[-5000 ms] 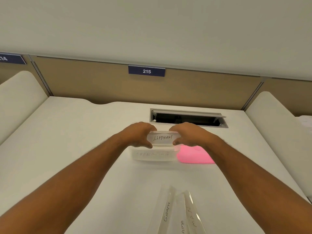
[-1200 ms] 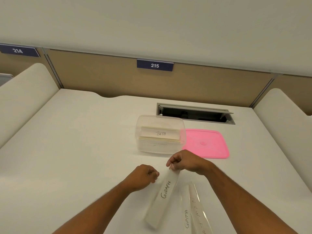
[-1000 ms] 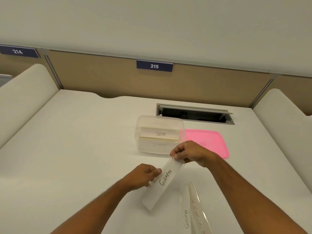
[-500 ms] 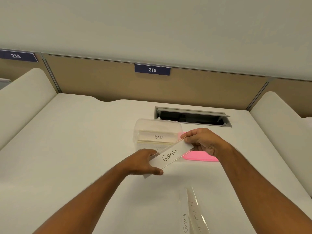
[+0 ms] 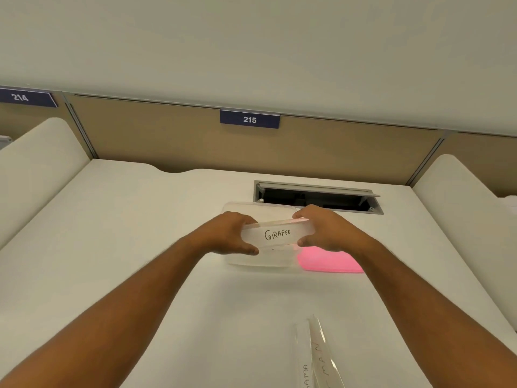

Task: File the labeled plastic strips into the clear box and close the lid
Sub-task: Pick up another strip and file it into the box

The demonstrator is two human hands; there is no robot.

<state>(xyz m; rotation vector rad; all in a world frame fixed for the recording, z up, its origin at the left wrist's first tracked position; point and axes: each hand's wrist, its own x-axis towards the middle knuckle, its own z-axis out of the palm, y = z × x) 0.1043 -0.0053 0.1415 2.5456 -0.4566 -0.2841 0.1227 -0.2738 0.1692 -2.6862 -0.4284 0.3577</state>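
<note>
Two hands, left hand (image 5: 229, 233) and right hand (image 5: 326, 229), pinch one clear flat GIRAFEE strip (image 5: 277, 235) over one clear box (image 5: 258, 260); maybe two more strips (image 5: 316, 357) lie nearer, one pink lid (image 5: 330, 261) beside the box.

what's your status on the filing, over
Left hand and right hand grip the GIRAFEE strip by its ends, over the clear box. Pink lid off, beside box. Two strips left on desk. Nothing blocking.

Pink lid (image 5: 330, 263), clear box (image 5: 260, 260)
</note>
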